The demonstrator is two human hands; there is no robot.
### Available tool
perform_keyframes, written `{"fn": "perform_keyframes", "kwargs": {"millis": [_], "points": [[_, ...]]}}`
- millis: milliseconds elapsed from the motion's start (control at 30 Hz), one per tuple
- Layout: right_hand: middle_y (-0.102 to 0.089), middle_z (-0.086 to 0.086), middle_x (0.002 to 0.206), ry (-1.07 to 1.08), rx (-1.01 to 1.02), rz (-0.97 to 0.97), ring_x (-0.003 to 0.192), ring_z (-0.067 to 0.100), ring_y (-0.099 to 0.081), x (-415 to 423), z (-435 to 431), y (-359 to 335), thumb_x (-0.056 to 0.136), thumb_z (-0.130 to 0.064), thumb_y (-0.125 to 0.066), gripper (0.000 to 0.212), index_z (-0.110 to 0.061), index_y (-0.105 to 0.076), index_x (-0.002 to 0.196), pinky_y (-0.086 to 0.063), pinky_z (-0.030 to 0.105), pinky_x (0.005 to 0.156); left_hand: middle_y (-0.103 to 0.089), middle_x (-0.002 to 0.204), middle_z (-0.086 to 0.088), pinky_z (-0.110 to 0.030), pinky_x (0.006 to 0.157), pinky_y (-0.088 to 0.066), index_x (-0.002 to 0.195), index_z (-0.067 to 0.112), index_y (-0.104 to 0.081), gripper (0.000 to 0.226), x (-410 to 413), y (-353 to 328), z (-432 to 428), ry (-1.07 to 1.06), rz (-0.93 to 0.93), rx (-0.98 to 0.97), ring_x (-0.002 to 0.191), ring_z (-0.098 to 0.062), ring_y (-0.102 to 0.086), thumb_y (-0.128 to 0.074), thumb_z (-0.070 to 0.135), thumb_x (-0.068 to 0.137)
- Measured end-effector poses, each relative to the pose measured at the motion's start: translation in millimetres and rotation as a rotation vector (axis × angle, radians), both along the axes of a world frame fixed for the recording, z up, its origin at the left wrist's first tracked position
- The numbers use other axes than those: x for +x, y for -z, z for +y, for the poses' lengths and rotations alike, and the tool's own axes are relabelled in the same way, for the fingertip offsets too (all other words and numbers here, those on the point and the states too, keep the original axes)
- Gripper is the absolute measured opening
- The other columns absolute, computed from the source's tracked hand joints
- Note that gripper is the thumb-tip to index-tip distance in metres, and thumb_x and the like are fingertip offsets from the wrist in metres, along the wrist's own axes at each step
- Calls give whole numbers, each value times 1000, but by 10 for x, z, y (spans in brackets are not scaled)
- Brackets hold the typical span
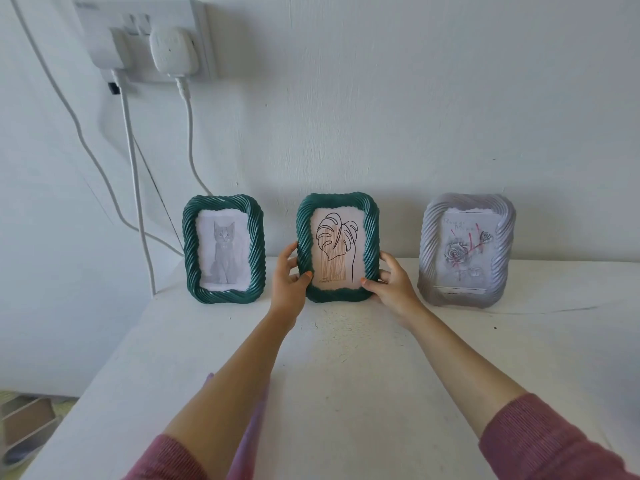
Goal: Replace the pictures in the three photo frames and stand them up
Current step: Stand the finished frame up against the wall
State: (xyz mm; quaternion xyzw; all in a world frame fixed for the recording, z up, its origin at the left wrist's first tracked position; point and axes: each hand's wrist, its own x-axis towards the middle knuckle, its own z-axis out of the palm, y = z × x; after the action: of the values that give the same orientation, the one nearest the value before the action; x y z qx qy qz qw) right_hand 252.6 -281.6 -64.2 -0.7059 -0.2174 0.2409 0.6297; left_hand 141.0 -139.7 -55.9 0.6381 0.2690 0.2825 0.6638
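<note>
Standing in a row along the back of the white tabletop [346, 375], close to the wall, are three photo frames with twisted rope-pattern borders. The middle dark green frame holding a line drawing of a leaf [337, 247] is gripped on both sides: the left hand [289, 280] clasps its lower left edge with the thumb on the front border, and the right hand [389, 282] clasps the lower right edge likewise. Both hands are closed on this frame, apart from each other by the frame's width. The two-sided hold appears intended to steady the frame upright while its base is settled on the tabletop; whether the rear stand is deployed cannot be seen.

The left dark green frame with a grey kitten picture [224, 249] stands unaided, upright or slightly leaning back, well clear of the left hand. The right pale silver-grey frame with a rose print [467, 251] also stands unaided, just beside the right hand but not touched. Its print appears to sit slightly off from the opening, with pale strips at top and bottom.

White cables [133, 188] hang from wall plugs [173, 51] behind the left frame, clear of the work.

Judgement: the task appears near completion, pending release of the middle frame.
</note>
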Motion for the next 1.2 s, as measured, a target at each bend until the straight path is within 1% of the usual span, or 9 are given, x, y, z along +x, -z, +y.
{"fn": "perform_keyframes", "kwargs": {"millis": [300,600,733,767,833,933,1067,1100,1200], "points": [[-61,15,122,-9,-45,-26,102,18,-59,-36,-19,-28,83,3,-61,69,-16,-29,141,-47,36,95,-49,116,-2,-33,81,-53,139,19,-35,55,-23,-36,-20,2,24,26,101,-22,-54,-43,-10,92],[-63,17,119,-17,-27,-2,104,23,-62,-5,-31,21,83,0,-63,74,-21,-25,143,-44,46,103,-53,122,-11,-31,82,-51,137,18,-37,54,-19,-27,-20,-26,43,43,104,-21,-53,-47,-7,91],[-65,13,109,-42,-14,-11,96,17,-64,7,-90,-4,83,-1,-63,73,-24,-26,142,-52,29,85,-53,127,-4,-33,91,-48,130,18,-47,46,-27,12,-168,-281,155,257,112,-19,-50,-54,-1,88],[-64,10,105,-31,-40,-56,91,13,-62,-2,-118,-40,83,-3,-64,73,-24,-27,142,-51,22,78,-54,124,-5,-35,93,-47,125,15,-51,42,-47,27,-268,-381,147,339,112,-19,-50,-54,-3,86],[-59,7,104,64,-101,-214,90,14,-59,5,-192,-99,83,-8,-65,67,-22,-33,140,-49,23,78,-54,117,-7,-32,92,-45,113,9,-58,37,-73,68,-537,-476,33,523,106,-17,-48,-55,-8,81],[-60,7,106,299,-69,-536,96,20,-58,35,-376,-226,85,-7,-60,46,-16,-50,129,-50,30,86,-50,108,3,-15,85,-42,106,7,-60,33,8,68,-955,-345,-116,672,101,-11,-48,-58,-9,78],[-60,11,118,667,36,-761,102,17,-55,195,-684,-381,81,2,-58,40,-6,-57,120,-36,6,82,-47,107,10,-16,87,-43,120,11,-52,41,359,-98,-1306,48,-111,617,101,2,-45,-52,-5,82],[-57,12,123,744,21,-748,108,20,-55,274,-779,-398,81,2,-57,44,-7,-54,124,-36,8,84,-47,114,6,-19,93,-41,125,12,-48,45,464,-133,-1354,100,-86,621,108,-4,-44,-52,-3,83],[-42,11,140,799,-152,-626,128,28,-43,529,-1080,-356,83,-5,-57,63,-16,-34,141,-39,34,96,-38,137,-7,-28,107,-28,139,14,-33,60,780,-160,-1344,129,15,654,128,-21,-34,-54,0,84]]}}
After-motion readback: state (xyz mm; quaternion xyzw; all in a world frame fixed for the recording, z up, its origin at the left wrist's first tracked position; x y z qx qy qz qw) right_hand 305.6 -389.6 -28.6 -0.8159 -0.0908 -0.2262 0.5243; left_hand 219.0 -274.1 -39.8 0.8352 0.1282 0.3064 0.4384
